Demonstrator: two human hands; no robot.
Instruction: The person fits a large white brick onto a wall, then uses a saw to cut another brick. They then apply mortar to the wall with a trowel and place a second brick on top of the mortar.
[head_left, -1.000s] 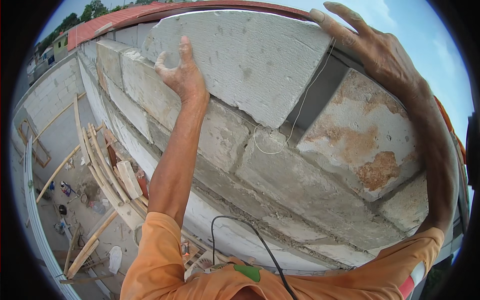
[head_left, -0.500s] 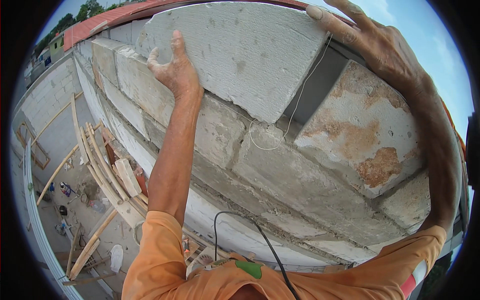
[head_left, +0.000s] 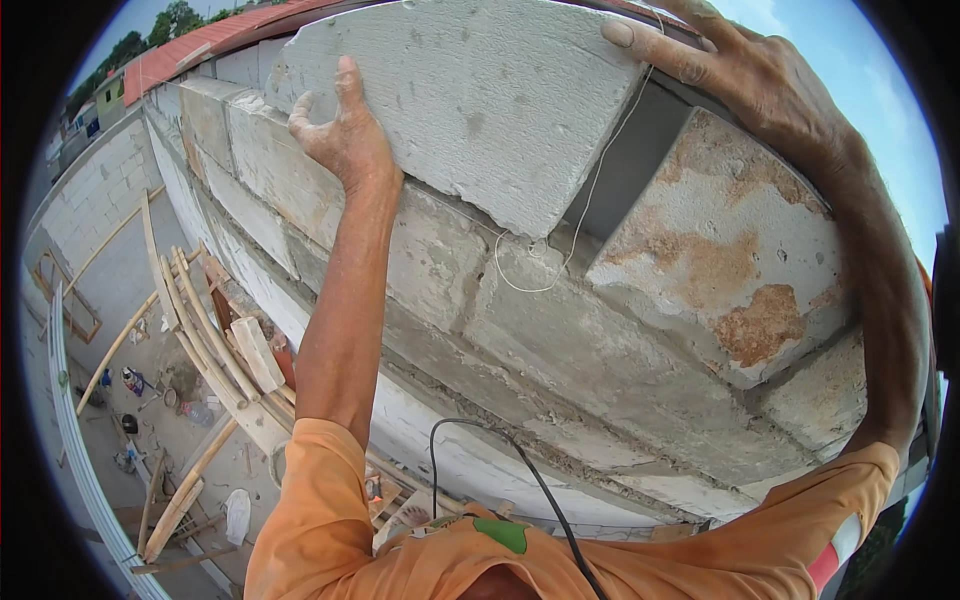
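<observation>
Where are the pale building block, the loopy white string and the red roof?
pale building block [head_left: 460, 110]: head view, middle of its broad face
white string [head_left: 528, 291]: head view, bottom of its hanging loop
red roof [head_left: 222, 31]: head view, its sloping top

Shirt [head_left: 400, 565]: orange, creased
Sleeves [head_left: 312, 480]: short, loose
Chest patch [head_left: 502, 536]: green
Right-side trim [head_left: 825, 568]: red and white
Cable [head_left: 505, 436]: thin, black, looping
Left hand [head_left: 350, 150]: bare, dusty
Right hand [head_left: 765, 85]: bare
</observation>
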